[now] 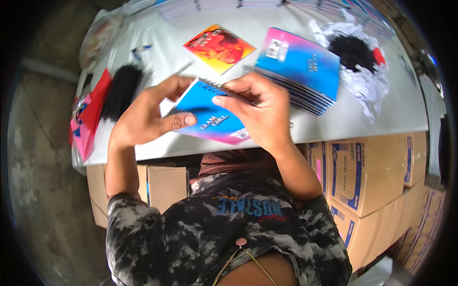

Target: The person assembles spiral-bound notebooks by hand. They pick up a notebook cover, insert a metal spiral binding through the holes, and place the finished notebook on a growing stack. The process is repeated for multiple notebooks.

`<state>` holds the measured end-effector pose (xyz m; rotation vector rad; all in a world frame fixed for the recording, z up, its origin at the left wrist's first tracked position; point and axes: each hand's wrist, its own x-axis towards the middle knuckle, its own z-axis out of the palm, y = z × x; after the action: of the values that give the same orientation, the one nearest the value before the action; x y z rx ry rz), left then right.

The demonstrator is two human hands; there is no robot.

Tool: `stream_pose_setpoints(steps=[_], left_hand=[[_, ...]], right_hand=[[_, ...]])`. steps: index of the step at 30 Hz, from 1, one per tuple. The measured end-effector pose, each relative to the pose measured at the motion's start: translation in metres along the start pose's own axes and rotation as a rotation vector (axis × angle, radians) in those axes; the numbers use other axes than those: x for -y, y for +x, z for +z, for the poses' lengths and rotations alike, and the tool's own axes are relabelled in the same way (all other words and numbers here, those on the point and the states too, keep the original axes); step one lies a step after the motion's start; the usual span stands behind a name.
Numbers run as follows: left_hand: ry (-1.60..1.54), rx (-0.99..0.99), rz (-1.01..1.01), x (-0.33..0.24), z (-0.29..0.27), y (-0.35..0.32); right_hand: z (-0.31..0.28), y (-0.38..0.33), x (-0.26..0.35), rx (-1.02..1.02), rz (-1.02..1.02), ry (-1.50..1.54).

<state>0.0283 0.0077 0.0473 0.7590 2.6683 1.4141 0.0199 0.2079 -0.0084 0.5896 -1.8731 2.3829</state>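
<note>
A blue and pink notebook (210, 114) is held over the near edge of the table, tilted, with a black spiral binding (214, 87) along its far edge. My left hand (152, 112) grips its left side, thumb on the cover and fingers behind. With thumb and fingers closed at the binding's right end, my right hand (262, 107) also holds the notebook. Beyond my right hand stands a stack of similar blue and pink notebooks (300, 66). A red and yellow notebook (219, 47) lies flat farther back.
Black spiral coils (125, 90) lie in a bundle on the left, beside red and pink covers (89, 114). White crumpled wrapping (365, 95) surrounds more black coils (353, 52) at the right. Stacked notebooks (219, 4) line the far edge. Cardboard boxes (377, 167) stand below the table.
</note>
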Motion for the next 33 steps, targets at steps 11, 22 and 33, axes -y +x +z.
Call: stream_pose_setpoints(steps=[11,22,33], left_hand=[[0.181,-0.777,0.05,0.049,0.121,0.154],[-0.355,-0.918,-0.043,0.096,0.18,0.146],[-0.416,-0.895,0.034,0.1,0.168,0.147]], right_hand=[[-0.185,-0.009,-0.063,-0.775,-0.263,-0.139],[-0.157,-0.008,-0.09,-1.083,-0.58,-0.514],[-0.174,-0.011,-0.093,-1.014,-0.571,-0.748]])
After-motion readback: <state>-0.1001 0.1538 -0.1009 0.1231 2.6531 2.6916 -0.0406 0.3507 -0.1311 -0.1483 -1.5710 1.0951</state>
